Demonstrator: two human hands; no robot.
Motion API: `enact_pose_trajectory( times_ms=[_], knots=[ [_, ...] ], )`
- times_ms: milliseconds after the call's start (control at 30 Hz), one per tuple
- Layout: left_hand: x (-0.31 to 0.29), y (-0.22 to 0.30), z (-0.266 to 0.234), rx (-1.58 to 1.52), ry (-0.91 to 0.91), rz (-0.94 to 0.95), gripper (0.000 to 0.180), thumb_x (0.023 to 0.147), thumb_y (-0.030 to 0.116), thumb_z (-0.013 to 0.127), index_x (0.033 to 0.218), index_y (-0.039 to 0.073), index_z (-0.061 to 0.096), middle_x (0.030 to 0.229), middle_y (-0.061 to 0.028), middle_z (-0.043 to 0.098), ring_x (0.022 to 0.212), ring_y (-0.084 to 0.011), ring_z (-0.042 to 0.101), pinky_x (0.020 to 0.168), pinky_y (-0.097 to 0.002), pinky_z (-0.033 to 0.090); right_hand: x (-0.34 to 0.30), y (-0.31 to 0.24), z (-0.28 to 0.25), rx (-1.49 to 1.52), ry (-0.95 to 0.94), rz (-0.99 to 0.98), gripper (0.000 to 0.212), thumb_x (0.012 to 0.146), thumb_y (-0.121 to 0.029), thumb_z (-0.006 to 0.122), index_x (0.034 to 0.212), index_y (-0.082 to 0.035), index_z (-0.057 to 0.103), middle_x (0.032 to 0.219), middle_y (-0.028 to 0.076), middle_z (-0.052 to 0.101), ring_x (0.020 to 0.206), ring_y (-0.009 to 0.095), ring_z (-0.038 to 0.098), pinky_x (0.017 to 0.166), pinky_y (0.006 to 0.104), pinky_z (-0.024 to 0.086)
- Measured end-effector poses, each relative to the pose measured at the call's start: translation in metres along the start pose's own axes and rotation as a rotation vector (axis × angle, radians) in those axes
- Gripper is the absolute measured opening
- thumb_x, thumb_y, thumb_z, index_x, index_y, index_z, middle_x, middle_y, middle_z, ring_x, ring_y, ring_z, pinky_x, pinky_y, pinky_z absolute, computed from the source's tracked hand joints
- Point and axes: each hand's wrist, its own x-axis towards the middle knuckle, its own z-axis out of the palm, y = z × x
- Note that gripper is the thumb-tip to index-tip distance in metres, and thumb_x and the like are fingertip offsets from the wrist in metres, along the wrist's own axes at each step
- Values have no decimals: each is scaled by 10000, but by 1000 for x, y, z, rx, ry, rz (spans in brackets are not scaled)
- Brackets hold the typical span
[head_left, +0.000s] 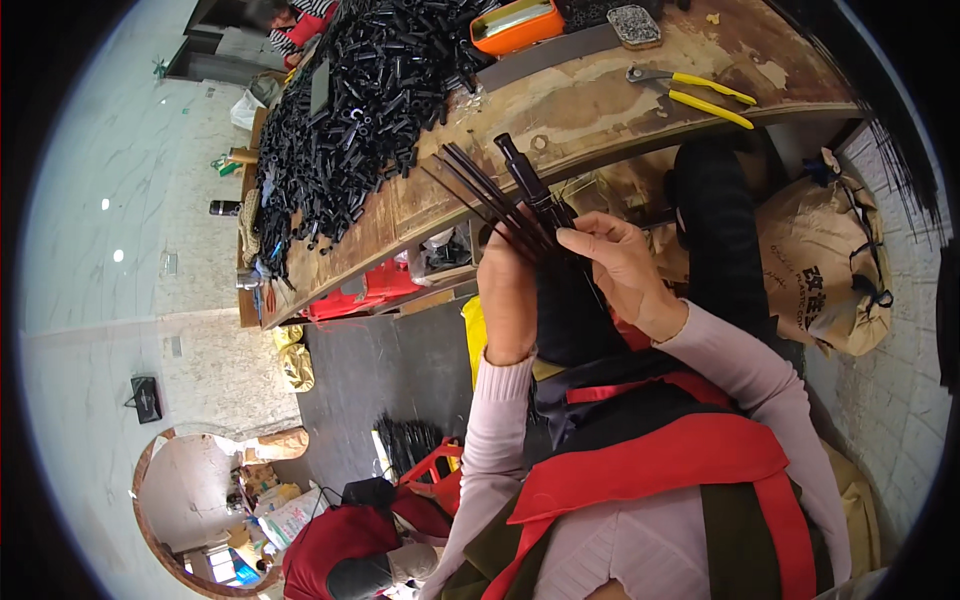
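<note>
Over my lap I hold what looks like a black umbrella frame [524,178], a stubby dark tube with several thin rods [472,176] slanting up to the left beside it. My left hand [508,290] is closed round the rods and the lower part of the frame. At the tube's right side, the thumb and fingers of my right hand [628,268] pinch close to its base. Whatever small piece lies between those fingertips is hidden.
A large heap of small black plastic parts [365,120] covers the left of the worn wooden table [590,115]. Yellow-handled pliers [705,95], an orange box [516,26] and a speckled block [634,26] lie on it. A brown sack [815,260] stands right; another person [345,555] sits lower left.
</note>
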Motion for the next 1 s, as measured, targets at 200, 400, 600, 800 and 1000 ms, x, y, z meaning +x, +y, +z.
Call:
enact_pose_trajectory(
  times_ms=[200,400,600,800,1000],
  knots=[
    [-3,15,9,662,81,178,267,817,51,782,1027,-5,628,893,-6,654,801,-81,591,740,-224,482,-7,7,10,-103,-6,-120,161,861,1,709,1013,6,655,988,49,665,923,99,613,850,227,471],
    [-7,12,11,642,67,265,247,846,57,755,1046,-29,639,941,-38,688,831,-92,609,766,-227,492,2,0,3,-33,-78,-96,197,848,28,713,1025,-15,638,1011,38,655,965,100,607,884,229,459],
    [-10,12,21,621,26,258,219,888,52,705,1076,-37,633,965,-64,698,864,-104,621,801,-242,499,10,0,-8,109,-96,36,187,847,29,715,1011,-26,644,1010,34,664,988,118,613,917,241,455],
    [-11,14,23,716,14,207,216,892,52,698,1079,-34,631,973,-63,701,885,-107,623,818,-241,495,5,15,-6,35,-89,-25,123,875,16,684,974,-47,647,1038,25,670,988,98,607,903,242,455],
    [-9,12,28,730,158,264,199,843,45,750,1006,-36,670,962,-69,706,848,-105,625,795,-248,501,6,4,-2,-32,-86,30,139,871,28,681,964,-62,629,993,1,653,966,93,601,867,237,454]
  ],
)
